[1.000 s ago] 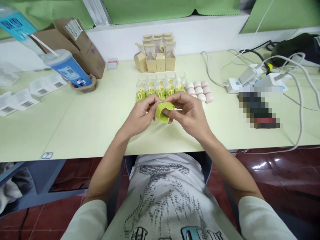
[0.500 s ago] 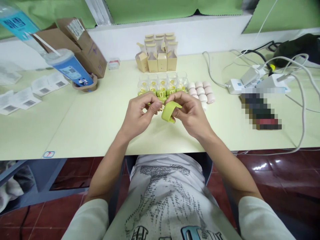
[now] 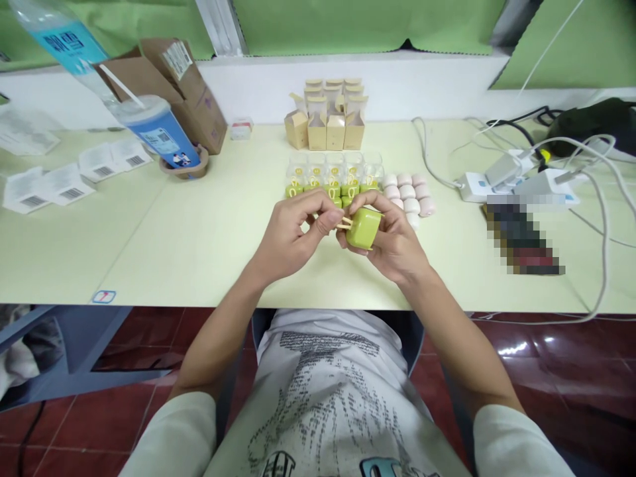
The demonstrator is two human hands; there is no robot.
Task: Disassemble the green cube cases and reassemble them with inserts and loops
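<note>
My right hand (image 3: 400, 242) grips a small glossy green plastic cup-like piece (image 3: 364, 229) with rounded corners, its closed side facing left. A pale yellow cord (image 3: 344, 224) runs from that side into the pinched thumb and finger of my left hand (image 3: 297, 232). Both hands are above the table, close together. Just beyond them stand several clear-topped green containers (image 3: 334, 177) with pale loops on them; my fingers hide part of the front ones. Right of these sit several white and pale pink rounded pieces (image 3: 407, 192) in rows.
Several small tan cartons (image 3: 336, 132) with raised flaps stand near the wall. At left are a brown box (image 3: 209, 109), a blue cup (image 3: 166, 136) with a straw, a bottle (image 3: 69, 46) and white packets (image 3: 67, 185). Power strips (image 3: 544, 185) and cables lie at right.
The green piece has turned so its closed side faces left and up, and the cord between it and my left hand shows more clearly. The view has shifted slightly.
</note>
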